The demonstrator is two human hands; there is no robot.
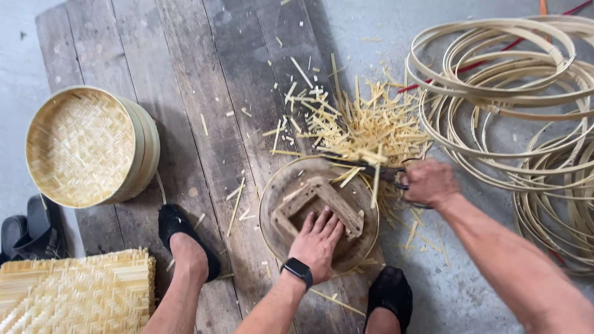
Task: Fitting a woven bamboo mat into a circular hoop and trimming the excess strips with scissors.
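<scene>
At centre frame the left hand [317, 238] lies flat, fingers spread, pressing the round wooden form [318, 210]; the right hand [429, 182] is clenched around scissors [377, 171] at its upper rim. Trimming appears well advanced: a heap of bamboo offcuts [365, 127] lies above; one finished basket [90, 146] sits upper left; hoops [513, 93] wait at right.

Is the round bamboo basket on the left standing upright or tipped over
Tipped. The round bamboo basket lies on its side on the wooden planks, its woven bottom facing the camera and its wall showing at right.

You work over weathered wooden planks [185, 93] on a grey floor [371, 31]. A round woven tray [80, 145], bamboo offcuts [365, 127] and a round form [272, 198] lie on the planks; bamboo hoops [495, 93] rest on the floor.
</scene>
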